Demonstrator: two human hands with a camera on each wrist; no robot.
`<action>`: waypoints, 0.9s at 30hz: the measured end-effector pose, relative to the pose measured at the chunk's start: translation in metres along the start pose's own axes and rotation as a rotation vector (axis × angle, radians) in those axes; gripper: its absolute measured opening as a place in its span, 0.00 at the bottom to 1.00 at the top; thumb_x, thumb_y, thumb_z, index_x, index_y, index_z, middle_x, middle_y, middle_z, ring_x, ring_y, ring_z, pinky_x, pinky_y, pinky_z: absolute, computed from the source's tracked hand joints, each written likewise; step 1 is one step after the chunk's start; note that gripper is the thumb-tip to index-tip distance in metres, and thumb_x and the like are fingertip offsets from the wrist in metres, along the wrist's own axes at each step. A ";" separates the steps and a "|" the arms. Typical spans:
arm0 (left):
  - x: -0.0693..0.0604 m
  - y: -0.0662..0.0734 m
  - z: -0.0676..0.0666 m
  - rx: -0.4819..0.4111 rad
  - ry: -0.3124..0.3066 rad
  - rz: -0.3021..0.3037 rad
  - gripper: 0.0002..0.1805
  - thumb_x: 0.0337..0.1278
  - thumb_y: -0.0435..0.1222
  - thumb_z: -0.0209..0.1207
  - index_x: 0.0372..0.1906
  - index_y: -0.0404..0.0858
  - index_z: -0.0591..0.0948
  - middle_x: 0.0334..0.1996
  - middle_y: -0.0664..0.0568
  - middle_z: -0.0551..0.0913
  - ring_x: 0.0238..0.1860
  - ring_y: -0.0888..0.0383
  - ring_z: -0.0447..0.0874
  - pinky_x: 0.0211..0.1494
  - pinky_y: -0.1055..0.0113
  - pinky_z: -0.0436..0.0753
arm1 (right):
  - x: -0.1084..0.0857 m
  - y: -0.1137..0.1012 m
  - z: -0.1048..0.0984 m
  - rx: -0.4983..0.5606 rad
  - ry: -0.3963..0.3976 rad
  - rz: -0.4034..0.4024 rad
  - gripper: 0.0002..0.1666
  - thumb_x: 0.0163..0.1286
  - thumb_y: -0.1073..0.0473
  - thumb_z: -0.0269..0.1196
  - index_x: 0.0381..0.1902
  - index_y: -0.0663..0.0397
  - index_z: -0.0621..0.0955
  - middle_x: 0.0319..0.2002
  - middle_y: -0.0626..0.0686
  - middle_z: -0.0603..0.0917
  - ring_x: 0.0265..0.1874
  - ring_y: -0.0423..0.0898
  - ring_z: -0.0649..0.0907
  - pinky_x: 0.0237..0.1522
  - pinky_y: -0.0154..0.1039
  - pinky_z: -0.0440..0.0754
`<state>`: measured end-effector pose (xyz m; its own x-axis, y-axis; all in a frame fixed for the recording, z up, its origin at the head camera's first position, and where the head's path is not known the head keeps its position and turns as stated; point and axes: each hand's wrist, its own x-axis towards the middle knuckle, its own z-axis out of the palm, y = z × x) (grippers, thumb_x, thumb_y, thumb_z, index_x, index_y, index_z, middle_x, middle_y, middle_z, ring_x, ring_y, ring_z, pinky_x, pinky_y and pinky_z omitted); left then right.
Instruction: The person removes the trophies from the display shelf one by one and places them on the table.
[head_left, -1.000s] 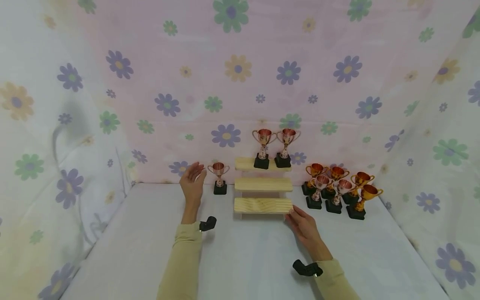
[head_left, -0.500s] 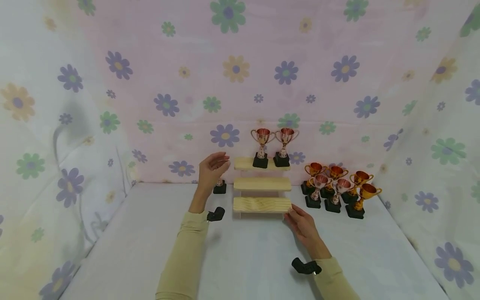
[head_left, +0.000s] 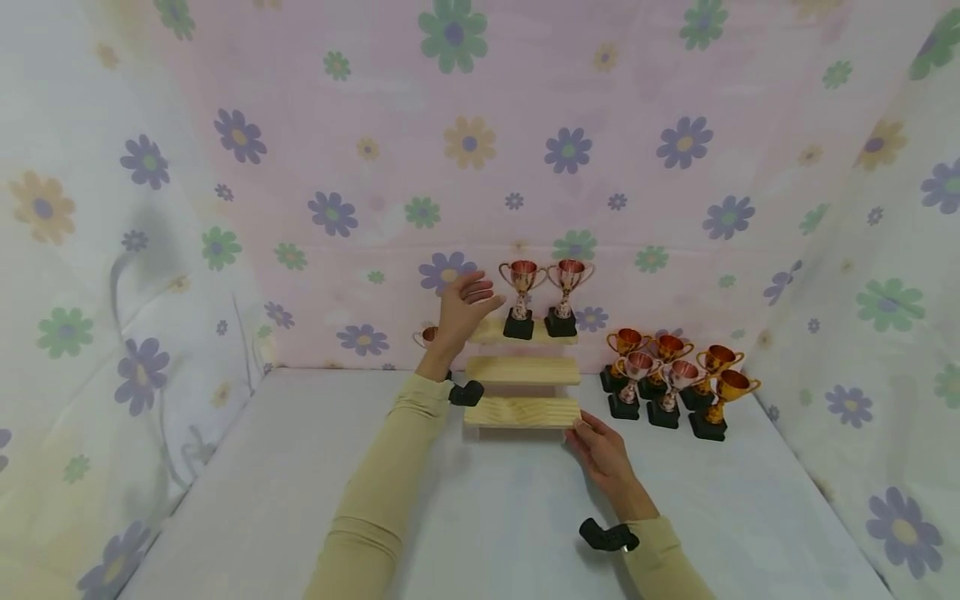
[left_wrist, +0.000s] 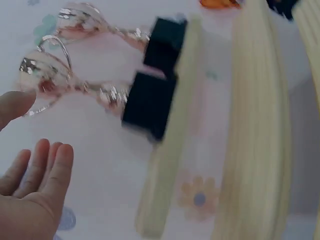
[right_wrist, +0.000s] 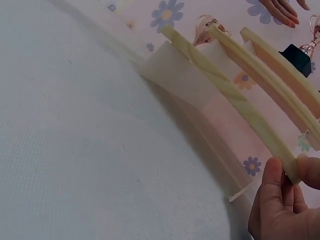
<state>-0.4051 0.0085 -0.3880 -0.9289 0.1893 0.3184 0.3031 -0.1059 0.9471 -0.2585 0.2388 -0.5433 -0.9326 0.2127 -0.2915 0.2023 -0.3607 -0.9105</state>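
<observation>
A three-step wooden display stand (head_left: 522, 369) carries two rose-gold trophies on its top step, the left trophy (head_left: 519, 292) and the right trophy (head_left: 567, 292). Beside the left trophy my left hand (head_left: 463, 315) is raised, thumb and fingers spread apart. In the left wrist view its thumb (left_wrist: 15, 106) overlaps the cup of that trophy; contact cannot be told. Behind the left forearm a third rose-gold trophy (head_left: 429, 335) is mostly hidden. My right hand (head_left: 609, 467) pinches the right end of the bottom step (right_wrist: 240, 107) between thumb and fingers.
To the right of the stand, several gold and rose-gold trophies (head_left: 678, 375) stand close together on the white tabletop (head_left: 262, 483). Flowered cloth (head_left: 375, 167) hangs behind and at both sides.
My left hand has moved right and up, from left of the lone trophy to beside the left trophy on the top step. The right hand keeps its grip on the bottom step.
</observation>
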 end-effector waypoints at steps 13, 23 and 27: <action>0.022 0.010 0.038 0.028 -0.034 -0.131 0.40 0.58 0.32 0.70 0.74 0.39 0.67 0.64 0.41 0.75 0.65 0.44 0.73 0.68 0.52 0.79 | 0.000 0.000 -0.005 -0.012 0.003 0.019 0.31 0.82 0.62 0.51 0.77 0.65 0.60 0.72 0.66 0.66 0.48 0.37 0.82 0.56 0.29 0.83; 0.019 0.017 0.054 0.055 0.061 -0.043 0.35 0.57 0.32 0.71 0.69 0.32 0.70 0.59 0.37 0.77 0.59 0.43 0.77 0.61 0.52 0.83 | 0.000 0.001 -0.002 -0.005 0.007 0.002 0.30 0.82 0.63 0.51 0.76 0.67 0.61 0.70 0.66 0.69 0.49 0.39 0.82 0.54 0.29 0.84; 0.019 0.017 0.057 0.016 0.086 -0.060 0.33 0.57 0.31 0.71 0.67 0.33 0.71 0.58 0.38 0.77 0.57 0.44 0.77 0.59 0.53 0.84 | 0.000 0.001 -0.001 -0.001 0.003 -0.007 0.30 0.81 0.63 0.52 0.76 0.67 0.62 0.69 0.66 0.69 0.47 0.38 0.83 0.54 0.29 0.84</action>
<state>-0.4054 0.0655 -0.3633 -0.9601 0.1098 0.2571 0.2491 -0.0815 0.9651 -0.2580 0.2388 -0.5446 -0.9333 0.2178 -0.2854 0.1955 -0.3585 -0.9128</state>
